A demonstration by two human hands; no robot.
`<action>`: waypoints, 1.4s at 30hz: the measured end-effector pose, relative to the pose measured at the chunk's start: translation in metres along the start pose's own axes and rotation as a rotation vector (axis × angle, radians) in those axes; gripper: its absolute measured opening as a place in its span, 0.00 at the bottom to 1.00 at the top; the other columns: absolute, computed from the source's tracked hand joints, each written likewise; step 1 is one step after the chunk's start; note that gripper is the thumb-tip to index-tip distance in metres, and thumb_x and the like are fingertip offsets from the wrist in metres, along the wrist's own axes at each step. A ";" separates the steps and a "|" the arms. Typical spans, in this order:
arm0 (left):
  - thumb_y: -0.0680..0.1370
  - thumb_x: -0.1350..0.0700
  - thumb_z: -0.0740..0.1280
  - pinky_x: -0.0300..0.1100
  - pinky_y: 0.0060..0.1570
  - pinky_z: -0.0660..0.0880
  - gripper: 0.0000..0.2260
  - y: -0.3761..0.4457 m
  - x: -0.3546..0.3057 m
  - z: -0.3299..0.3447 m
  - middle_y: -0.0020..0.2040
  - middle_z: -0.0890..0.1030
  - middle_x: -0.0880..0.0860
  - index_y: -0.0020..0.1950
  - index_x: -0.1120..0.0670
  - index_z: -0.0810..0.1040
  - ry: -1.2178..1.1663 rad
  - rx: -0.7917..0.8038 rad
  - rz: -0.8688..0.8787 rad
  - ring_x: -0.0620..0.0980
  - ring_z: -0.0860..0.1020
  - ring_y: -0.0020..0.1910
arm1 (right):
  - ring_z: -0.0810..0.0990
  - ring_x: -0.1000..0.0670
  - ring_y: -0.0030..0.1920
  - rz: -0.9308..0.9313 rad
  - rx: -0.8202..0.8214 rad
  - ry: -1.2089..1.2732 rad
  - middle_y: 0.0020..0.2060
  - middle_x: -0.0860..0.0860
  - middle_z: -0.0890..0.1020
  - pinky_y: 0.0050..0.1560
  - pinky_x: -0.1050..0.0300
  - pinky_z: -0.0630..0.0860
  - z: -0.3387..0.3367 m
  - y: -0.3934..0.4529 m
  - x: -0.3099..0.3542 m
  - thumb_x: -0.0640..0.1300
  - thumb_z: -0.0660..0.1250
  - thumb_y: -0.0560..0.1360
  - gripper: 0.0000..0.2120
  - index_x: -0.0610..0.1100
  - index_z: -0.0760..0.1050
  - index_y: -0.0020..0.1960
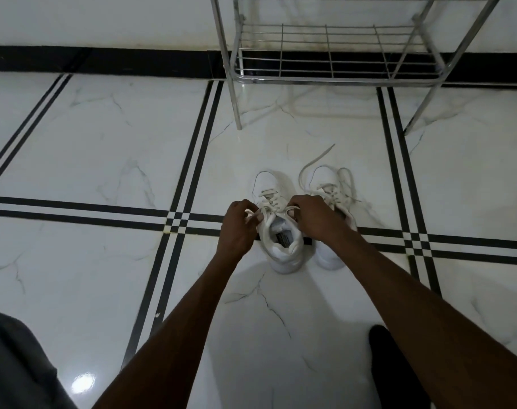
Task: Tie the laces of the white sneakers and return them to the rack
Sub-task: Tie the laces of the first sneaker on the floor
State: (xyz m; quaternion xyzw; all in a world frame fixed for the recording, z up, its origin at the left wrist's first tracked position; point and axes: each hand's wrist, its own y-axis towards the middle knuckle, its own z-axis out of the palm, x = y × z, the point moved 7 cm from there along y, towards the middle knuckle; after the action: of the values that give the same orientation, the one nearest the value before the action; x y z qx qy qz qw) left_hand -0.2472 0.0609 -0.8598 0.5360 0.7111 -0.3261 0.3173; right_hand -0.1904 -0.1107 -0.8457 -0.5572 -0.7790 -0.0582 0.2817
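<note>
Two white sneakers stand side by side on the marble floor, toes pointing away from me. The left sneaker (273,190) sits between my hands. My left hand (236,228) pinches one end of its lace at the shoe's left side. My right hand (313,219) grips the other lace end at the right side and covers part of the right sneaker (325,178). The right sneaker's laces (316,160) trail loose over the floor. The metal shoe rack (334,79) stands just beyond the sneakers, its low wire shelf bare.
White marble floor tiles with black double stripes (198,149) spread all around. A black skirting band (103,62) runs along the wall behind the rack. My grey-clad knee (18,364) fills the lower left corner, and a dark foot (390,358) shows at the lower right.
</note>
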 end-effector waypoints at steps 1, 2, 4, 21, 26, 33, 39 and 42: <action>0.79 0.57 0.71 0.48 0.48 0.80 0.04 0.001 0.001 -0.003 0.51 0.81 0.55 0.51 0.56 0.79 0.010 0.012 -0.014 0.55 0.81 0.50 | 0.82 0.41 0.49 0.022 -0.021 0.023 0.47 0.41 0.85 0.44 0.55 0.73 -0.001 -0.001 0.001 0.36 0.64 0.77 0.07 0.38 0.80 0.52; 0.79 0.55 0.71 0.50 0.48 0.80 0.04 0.001 0.004 -0.004 0.49 0.82 0.54 0.50 0.55 0.79 0.018 0.019 -0.028 0.55 0.81 0.50 | 0.81 0.41 0.48 0.041 -0.036 0.050 0.46 0.41 0.84 0.42 0.56 0.71 -0.003 -0.003 0.002 0.37 0.63 0.77 0.07 0.37 0.80 0.50; 0.80 0.53 0.69 0.54 0.58 0.75 0.03 -0.002 0.008 -0.006 0.47 0.82 0.50 0.49 0.51 0.78 0.103 0.002 -0.052 0.55 0.78 0.56 | 0.81 0.41 0.45 0.046 -0.055 0.102 0.43 0.40 0.84 0.40 0.56 0.69 0.000 -0.008 0.003 0.37 0.64 0.77 0.06 0.36 0.79 0.48; 0.81 0.62 0.62 0.58 0.63 0.57 0.13 -0.013 -0.009 -0.020 0.41 0.78 0.44 0.50 0.48 0.84 0.597 0.008 0.072 0.56 0.71 0.61 | 0.75 0.47 0.41 -0.046 0.366 -0.032 0.39 0.46 0.78 0.43 0.53 0.68 -0.007 -0.015 0.009 0.46 0.59 0.83 0.15 0.37 0.77 0.47; 0.82 0.60 0.61 0.58 0.63 0.58 0.13 -0.006 -0.011 -0.022 0.43 0.79 0.46 0.51 0.47 0.84 0.569 -0.018 0.075 0.56 0.72 0.60 | 0.77 0.37 0.53 -0.095 0.257 -0.258 0.53 0.37 0.76 0.50 0.49 0.71 -0.006 -0.007 0.011 0.43 0.62 0.80 0.11 0.37 0.75 0.57; 0.82 0.59 0.62 0.55 0.58 0.59 0.13 -0.006 -0.004 -0.022 0.39 0.80 0.47 0.48 0.48 0.85 0.499 -0.042 0.072 0.55 0.78 0.53 | 0.74 0.44 0.68 -0.180 0.203 0.018 0.69 0.45 0.76 0.69 0.49 0.70 -0.011 -0.011 0.024 0.34 0.66 0.76 0.23 0.45 0.74 0.70; 0.80 0.60 0.64 0.57 0.58 0.62 0.12 -0.008 -0.002 -0.018 0.35 0.74 0.44 0.44 0.47 0.84 0.554 -0.041 0.093 0.55 0.78 0.51 | 0.84 0.44 0.47 -0.248 0.067 0.004 0.46 0.42 0.86 0.48 0.50 0.78 -0.011 -0.012 0.023 0.33 0.68 0.74 0.08 0.38 0.84 0.51; 0.82 0.58 0.63 0.61 0.65 0.59 0.12 -0.007 -0.009 -0.022 0.38 0.77 0.45 0.45 0.47 0.84 0.622 -0.035 0.138 0.53 0.75 0.55 | 0.81 0.46 0.43 -0.246 0.099 -0.009 0.44 0.44 0.84 0.44 0.54 0.74 -0.021 -0.008 0.021 0.33 0.66 0.75 0.09 0.38 0.84 0.52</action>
State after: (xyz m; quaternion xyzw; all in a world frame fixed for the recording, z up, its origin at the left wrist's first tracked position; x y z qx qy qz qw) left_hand -0.2547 0.0718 -0.8388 0.6514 0.7415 -0.1121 0.1154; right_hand -0.1945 -0.1048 -0.8152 -0.4430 -0.8447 -0.0510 0.2960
